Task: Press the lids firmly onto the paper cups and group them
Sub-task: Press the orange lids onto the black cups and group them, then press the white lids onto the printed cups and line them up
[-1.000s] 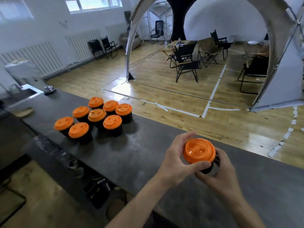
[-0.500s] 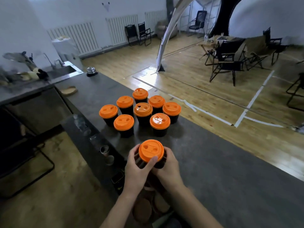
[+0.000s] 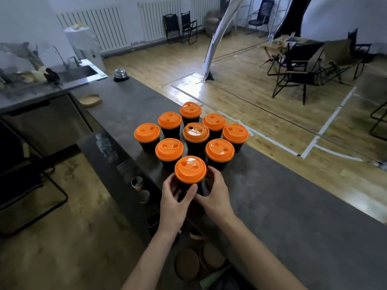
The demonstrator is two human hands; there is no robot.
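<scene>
Nine black paper cups (image 3: 149, 145) were counted on the counter (image 3: 293, 216), and nine orange lids (image 3: 169, 149), one seated on each. Eight cups were found packed in one cluster; the ninth cup (image 3: 182, 189) was held at its near edge. Two hands were counted, the left hand (image 3: 174, 204) and the right hand (image 3: 216, 198), both wrapped round that cup. One service bell (image 3: 120, 73) and one round wooden tray (image 3: 90, 100) were noted farther along the counter. Three radiators (image 3: 92, 26) and two black folding chairs (image 3: 180, 27) were counted by the far wall.
</scene>
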